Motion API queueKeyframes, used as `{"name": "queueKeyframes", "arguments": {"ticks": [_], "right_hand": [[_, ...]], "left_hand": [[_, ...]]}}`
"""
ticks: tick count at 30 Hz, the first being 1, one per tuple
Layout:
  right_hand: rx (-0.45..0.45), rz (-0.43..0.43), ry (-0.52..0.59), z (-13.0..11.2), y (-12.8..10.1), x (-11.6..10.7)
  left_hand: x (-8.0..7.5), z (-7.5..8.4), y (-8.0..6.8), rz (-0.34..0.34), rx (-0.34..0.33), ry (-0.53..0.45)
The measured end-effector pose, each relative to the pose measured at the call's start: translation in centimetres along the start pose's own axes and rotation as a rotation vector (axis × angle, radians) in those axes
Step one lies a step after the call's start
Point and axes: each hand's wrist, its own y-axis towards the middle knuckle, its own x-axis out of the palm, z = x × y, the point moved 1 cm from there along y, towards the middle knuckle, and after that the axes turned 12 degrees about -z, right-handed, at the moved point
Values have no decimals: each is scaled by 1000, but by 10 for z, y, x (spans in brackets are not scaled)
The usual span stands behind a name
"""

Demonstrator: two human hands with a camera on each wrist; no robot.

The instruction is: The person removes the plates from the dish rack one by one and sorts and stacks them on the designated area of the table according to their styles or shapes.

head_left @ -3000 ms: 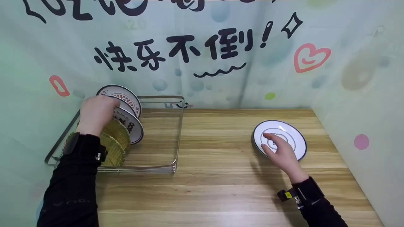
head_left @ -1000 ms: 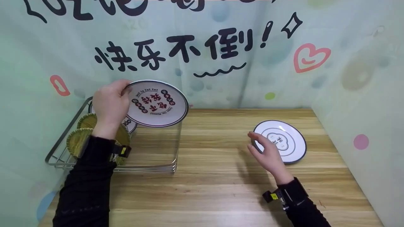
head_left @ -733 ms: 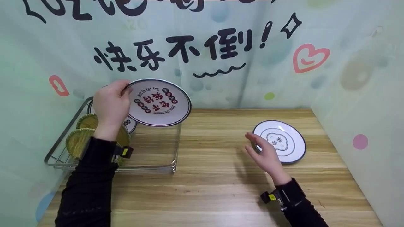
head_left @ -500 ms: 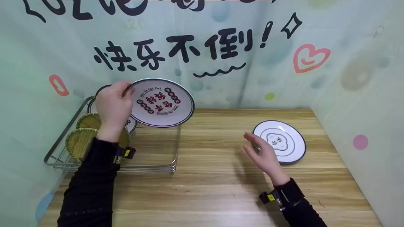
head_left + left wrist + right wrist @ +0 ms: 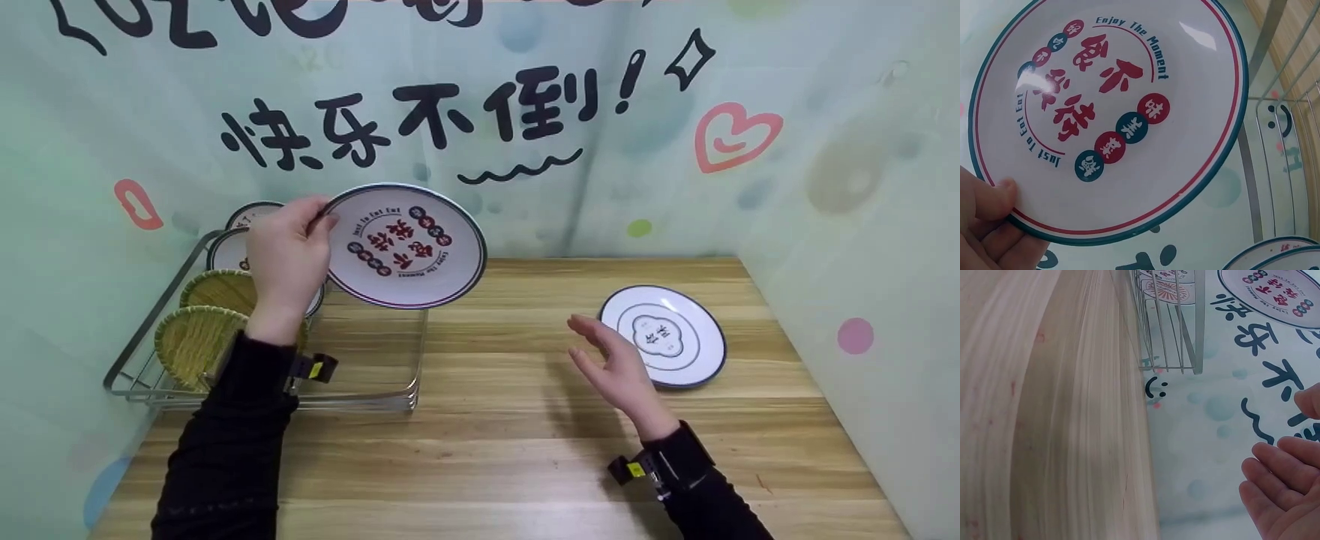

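Observation:
My left hand (image 5: 289, 255) pinches the rim of a white plate (image 5: 409, 247) with red and dark lettering, held in the air above the wire dish rack (image 5: 409, 382). The left wrist view shows the same plate (image 5: 1109, 112) with my thumb (image 5: 988, 199) on its rim. My right hand (image 5: 611, 367) hovers open, palm turned up and leftward, over the wooden table (image 5: 525, 450); its fingers (image 5: 1275, 486) show in the right wrist view. A second white plate (image 5: 664, 335) with a dark rim lies flat on the table just right of that hand.
The rack still holds two more printed plates (image 5: 229, 251) upright and two woven straw-coloured dishes (image 5: 199, 341). A printed backdrop (image 5: 480, 120) closes the back and a pale wall (image 5: 862, 247) the right side. In the right wrist view the rack (image 5: 1176, 326) stands at the table's far end.
My left hand has lifted the printed plate out of the rack and carried it rightward. My right hand has left the flat plate, drawn left and turned palm up.

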Motion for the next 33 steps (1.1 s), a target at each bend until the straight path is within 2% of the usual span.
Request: {"name": "queueKeyframes", "arguments": {"ticks": [10,16,23,33], "right_hand": [[-55,-3,-67,-12,6,8],[-88,-10,-54,-19,9,12],[-141,9,-14,-25,12,15],[-183,21,-8,-40,18,21]], "left_hand": [[12,12,-2,-58,-31,-87],[20,17,-6,-75,-14,-101],[28,27,-9,-131,-38,-168],[37,38,-14,-156,5,-162]]}}
